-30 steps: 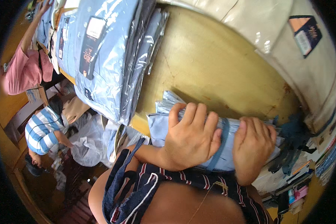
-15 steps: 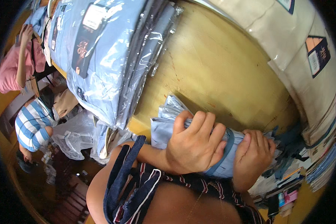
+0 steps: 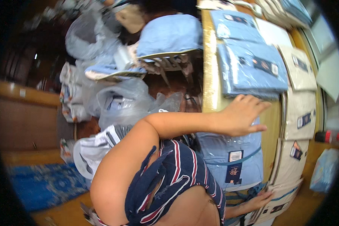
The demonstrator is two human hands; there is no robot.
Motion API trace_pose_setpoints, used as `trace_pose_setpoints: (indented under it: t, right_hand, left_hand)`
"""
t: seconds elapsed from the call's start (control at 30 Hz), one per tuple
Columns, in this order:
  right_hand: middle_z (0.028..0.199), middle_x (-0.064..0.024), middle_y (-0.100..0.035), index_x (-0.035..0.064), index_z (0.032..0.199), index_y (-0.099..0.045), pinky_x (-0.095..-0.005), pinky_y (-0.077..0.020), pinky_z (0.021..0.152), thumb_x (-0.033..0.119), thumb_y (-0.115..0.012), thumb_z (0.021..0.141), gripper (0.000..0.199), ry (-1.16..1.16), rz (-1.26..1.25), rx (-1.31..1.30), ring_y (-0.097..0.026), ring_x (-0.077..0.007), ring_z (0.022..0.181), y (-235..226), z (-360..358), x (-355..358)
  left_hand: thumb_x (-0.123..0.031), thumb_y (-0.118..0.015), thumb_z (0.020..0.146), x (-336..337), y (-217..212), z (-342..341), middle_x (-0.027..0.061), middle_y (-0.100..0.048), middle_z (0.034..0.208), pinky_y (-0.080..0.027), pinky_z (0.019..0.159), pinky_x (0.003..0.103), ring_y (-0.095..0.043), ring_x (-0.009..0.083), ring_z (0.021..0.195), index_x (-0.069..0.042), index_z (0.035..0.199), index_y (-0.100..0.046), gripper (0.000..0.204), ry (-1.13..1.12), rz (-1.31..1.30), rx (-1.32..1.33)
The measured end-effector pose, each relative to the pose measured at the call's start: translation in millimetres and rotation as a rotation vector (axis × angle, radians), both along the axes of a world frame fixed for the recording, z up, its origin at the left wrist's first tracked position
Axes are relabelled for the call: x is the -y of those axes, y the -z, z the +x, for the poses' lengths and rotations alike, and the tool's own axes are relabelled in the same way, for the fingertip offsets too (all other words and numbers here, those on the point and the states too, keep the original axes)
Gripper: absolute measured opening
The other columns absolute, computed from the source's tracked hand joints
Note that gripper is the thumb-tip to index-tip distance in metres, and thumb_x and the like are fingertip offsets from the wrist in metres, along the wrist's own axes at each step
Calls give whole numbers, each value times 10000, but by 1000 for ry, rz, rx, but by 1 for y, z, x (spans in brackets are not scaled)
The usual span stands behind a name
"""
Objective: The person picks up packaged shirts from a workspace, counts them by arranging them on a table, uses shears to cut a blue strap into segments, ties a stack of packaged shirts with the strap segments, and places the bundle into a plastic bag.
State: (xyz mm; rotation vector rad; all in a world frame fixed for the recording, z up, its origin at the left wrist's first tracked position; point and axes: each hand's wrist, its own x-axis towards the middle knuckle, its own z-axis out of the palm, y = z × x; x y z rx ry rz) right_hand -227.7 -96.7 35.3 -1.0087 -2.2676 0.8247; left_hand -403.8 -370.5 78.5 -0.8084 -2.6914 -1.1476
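Observation:
A bundle of light blue folded garments (image 3: 214,150) in clear plastic lies on the table before me, with a dark label and a blue fabric band around it. Over its far end reaches my left hand (image 3: 243,116), open, fingers spread and holding nothing. Just beyond it sits a stack of bagged blue garments (image 3: 235,73). My right hand (image 3: 258,202) is low at the right, fingers stretched out beside loose blue fabric strips (image 3: 242,196) and a banded beige garment bundle (image 3: 278,205). Its fingertips are small and slightly blurred; whether they touch the bundle is unclear.
Beige packaged garments (image 3: 299,111) line the table's right edge. More bagged blue garments (image 3: 235,26) lie farther back. On the left are a blue-covered stool (image 3: 171,35), clear plastic bags (image 3: 120,101) and a blue patterned cloth (image 3: 45,186).
The view has swung round. Both hands have let go of the banded blue bundle, which now lies flat. My left hand is spread toward the far stack; my right has moved toward the beige bundle.

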Motion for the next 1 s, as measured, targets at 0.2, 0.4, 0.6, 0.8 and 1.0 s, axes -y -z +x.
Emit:
trace_pose_setpoints:
  t: [0.2, 0.4, 0.6, 0.8, 1.0]
  right_hand:
    - [1144, -137, -368, -26, 1186, -294, -329, -309, 842, 429, -447, 784, 626, -200, -640, 81, -380, -226, 992, 49, 5, 5]
    - [1220, -152, -300, -28, 1214, -226, -372, -269, 909, 402, -516, 744, 699, -668, -730, 35, -340, -254, 1077, -29, -14, 91]
    - [1197, -138, -330, 4, 1205, -263, -368, -300, 884, 338, -543, 738, 639, -1016, -795, 251, -365, -255, 1060, -34, -47, 179]
    - [1193, -135, -326, 134, 1272, -124, -394, -363, 821, 158, -575, 719, 714, -1411, -1176, 527, -413, -271, 998, 54, -70, 357]
    - [1062, -123, -461, 43, 1153, -352, -364, -400, 811, 227, -539, 730, 498, -1354, -1541, 1046, -464, -253, 957, 122, -8, 560]
  left_hand:
    - [-589, -316, 755, 26, 131, 18, 276, -291, 1198, -238, 940, 341, -296, 349, 1122, 46, 1222, -195, 797, 179, 307, 703]
    - [-527, -513, 695, 61, 135, 61, 205, -198, 1261, -192, 958, 334, -181, 263, 1188, -2, 1241, -171, 832, 128, 812, 595]
    - [-565, -540, 649, 199, 97, 151, 212, -186, 1262, -177, 965, 369, -151, 305, 1194, -9, 1240, -182, 887, -377, 1000, 667]
    - [-486, -545, 702, 353, 83, 273, 138, -271, 1241, -282, 906, 297, -283, 206, 1131, -35, 1256, -186, 799, -726, 1251, 721]
    - [-523, -408, 758, 478, 93, 455, 73, -384, 1171, -294, 867, 293, -386, 176, 1016, -155, 1284, -156, 690, -1192, 1172, 246]
